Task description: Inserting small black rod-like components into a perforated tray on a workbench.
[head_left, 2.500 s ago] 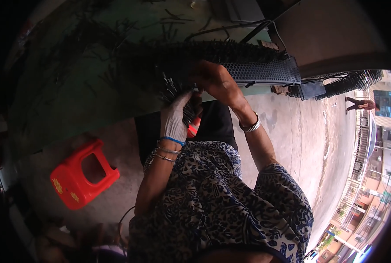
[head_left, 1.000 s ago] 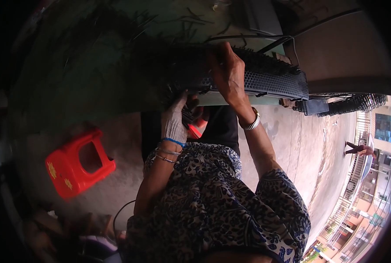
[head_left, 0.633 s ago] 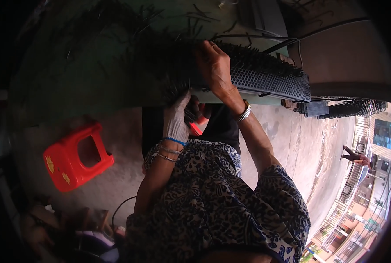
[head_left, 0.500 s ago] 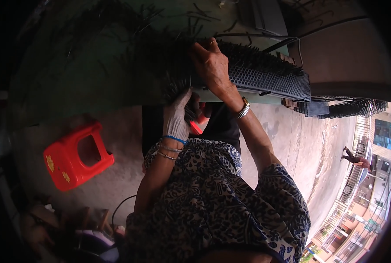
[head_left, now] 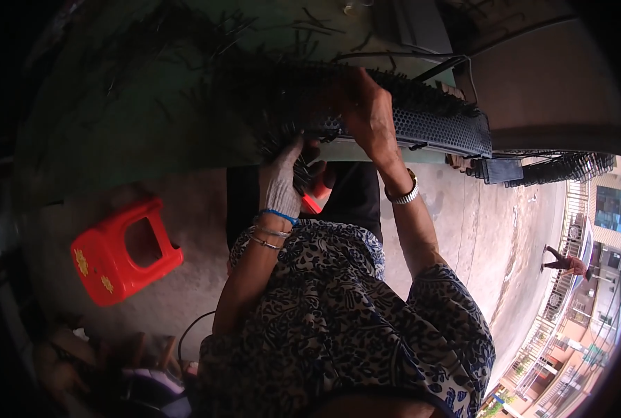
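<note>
My left hand (head_left: 282, 174), in a pale knit glove, is closed around a bundle of thin dark strips (head_left: 275, 143) at the near edge of the green tabletop (head_left: 115, 160). Some of the strips stick out below the fist. A long black perforated rack (head_left: 443, 129) lies to the right along that edge, with many short dark pieces (head_left: 422, 94) standing along its far side. My bare right hand (head_left: 374, 115), with a watch on the wrist, is over the rack's left part. Its fingers are bent, but shadow and blur hide the tips and anything between them.
Loose dark strips (head_left: 234, 31) are scattered over the far tabletop. A red plastic stool (head_left: 119, 268) lies tipped on the floor at the left. Beyond the rack stands a grey panel (head_left: 540, 97), with black wire racks (head_left: 568, 171) below it. A distant person (head_left: 571, 265) is outside at the right.
My right hand has moved right and slightly nearer along the rack, uncovering some of its left part. My left hand holds the bundle in nearly the same place.
</note>
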### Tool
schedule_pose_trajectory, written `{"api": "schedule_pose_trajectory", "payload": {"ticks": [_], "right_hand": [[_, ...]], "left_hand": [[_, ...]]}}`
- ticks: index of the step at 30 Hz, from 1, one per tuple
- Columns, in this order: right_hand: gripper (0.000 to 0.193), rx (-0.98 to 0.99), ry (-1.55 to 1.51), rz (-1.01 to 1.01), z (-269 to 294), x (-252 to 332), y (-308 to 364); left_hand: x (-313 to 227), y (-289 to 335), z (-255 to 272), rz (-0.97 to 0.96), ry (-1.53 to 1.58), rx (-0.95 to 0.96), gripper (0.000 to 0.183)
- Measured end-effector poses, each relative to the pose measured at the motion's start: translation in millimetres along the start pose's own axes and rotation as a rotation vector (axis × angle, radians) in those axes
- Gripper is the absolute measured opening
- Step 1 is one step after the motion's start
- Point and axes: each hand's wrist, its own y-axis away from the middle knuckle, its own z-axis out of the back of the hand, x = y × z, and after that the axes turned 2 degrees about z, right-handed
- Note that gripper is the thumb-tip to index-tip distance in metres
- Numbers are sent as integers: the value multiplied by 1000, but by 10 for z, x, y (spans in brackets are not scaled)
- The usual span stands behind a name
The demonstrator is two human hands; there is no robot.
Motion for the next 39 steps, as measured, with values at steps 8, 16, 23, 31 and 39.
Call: {"api": "schedule_pose_trajectory", "payload": {"ticks": [8, 16, 23, 31, 39], "right_hand": [[12, -241, 63, 218, -341, -131, -173], [11, -144, 69, 210, -284, -133, -125], [19, -70, 432, 185, -407, -217, -45], [25, 403, -351, -164, -105, -128, 174], [16, -125, 26, 57, -82, -90, -25]], "left_hand": [[12, -11, 7, -43, 5, -1, 17], [-37, -30, 70, -19, -65, 22, 15], [-1, 29, 1, -36, -25, 38, 14], [57, -61, 34, -66, -19, -45, 13], [28, -39, -12, 21, -17, -19, 14]]}}
